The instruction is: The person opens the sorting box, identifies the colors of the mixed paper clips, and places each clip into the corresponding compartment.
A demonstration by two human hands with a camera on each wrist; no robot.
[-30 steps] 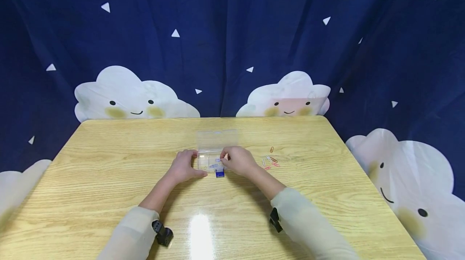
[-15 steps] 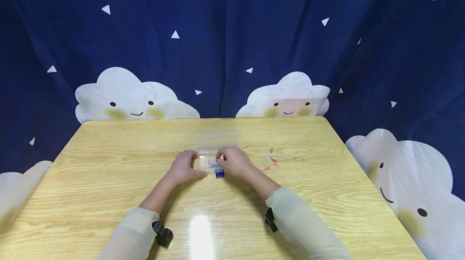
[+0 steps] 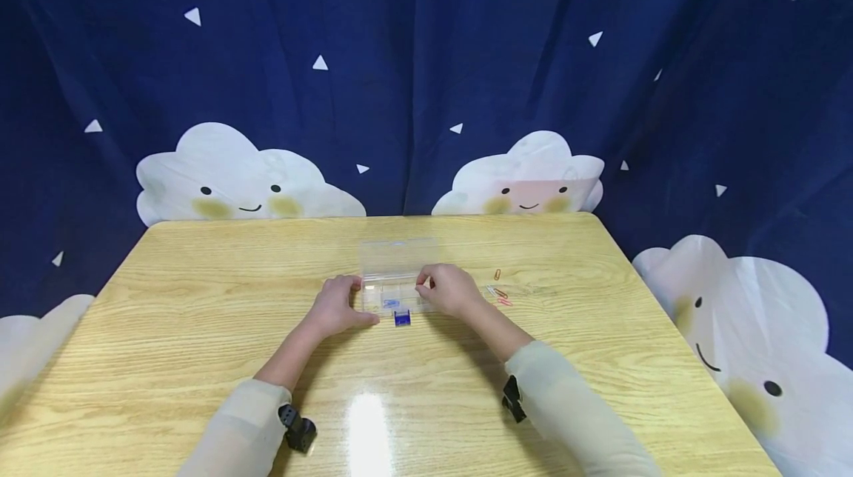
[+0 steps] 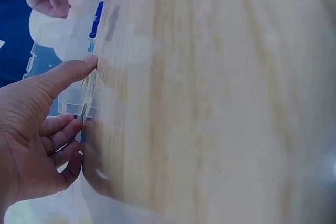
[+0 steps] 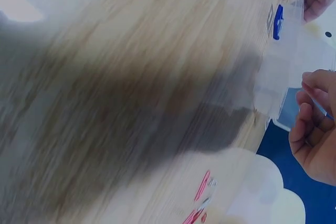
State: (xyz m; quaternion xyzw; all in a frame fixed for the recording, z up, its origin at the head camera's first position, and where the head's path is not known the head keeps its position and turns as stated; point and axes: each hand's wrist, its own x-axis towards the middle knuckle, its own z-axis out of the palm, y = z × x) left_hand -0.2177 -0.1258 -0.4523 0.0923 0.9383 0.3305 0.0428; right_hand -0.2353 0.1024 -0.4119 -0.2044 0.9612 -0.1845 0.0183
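Note:
On the table lies a clear plastic compartment box, its clear lid raised at the back and its blue latch hanging at the front. My left hand holds the left end, thumb at the front edge, fingers behind; the left wrist view shows this thumb and curled fingers too. Bluish paper clips lie in a middle compartment. My right hand hovers at the box's right end, fingers loosely bent; in the right wrist view its fingertips show nothing between them.
Right of the box lie several loose paper clips: an orange one, a white one, a red one and a pink one. The wooden table ends at a dark blue curtain.
My right hand moved a little left over the middle compartment, then back right, uncovering the bluish clips. Its wrist now hides some loose clips. The left hand and box stayed put.

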